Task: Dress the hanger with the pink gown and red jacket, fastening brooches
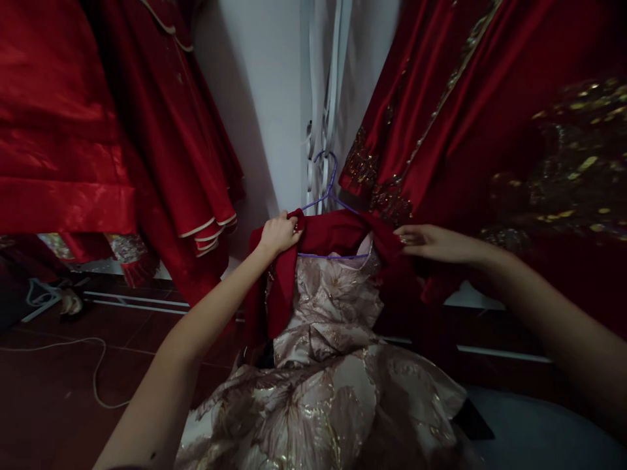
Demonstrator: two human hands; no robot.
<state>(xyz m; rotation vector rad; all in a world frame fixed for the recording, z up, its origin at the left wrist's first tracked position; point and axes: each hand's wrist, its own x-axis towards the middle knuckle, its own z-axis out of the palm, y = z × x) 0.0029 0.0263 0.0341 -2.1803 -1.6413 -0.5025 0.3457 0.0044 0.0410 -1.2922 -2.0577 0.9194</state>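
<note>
Gripping side: your left hand is pinching the red jacket at one shoulder, fingers curling over the cloth.
Other shoulder: your right hand is meeting the opposite edge, fingers lying near together; whether they are pinching, I cannot tell.
Jacket span: it is lying crosswise between your hands, shoulder line running from one to the other, fronts hanging toward you; your left is overlapping it more.
Hanger: its purple hook is rising beyond the collar, its bar crossing the top of the dress.
Dress axis: it is running from the bar toward you, skirt spreading below.
Edges: gowns are hanging close beyond your right hand; red clothes are hanging farther off leftward, pale wall showing between them and the hanger.
</note>
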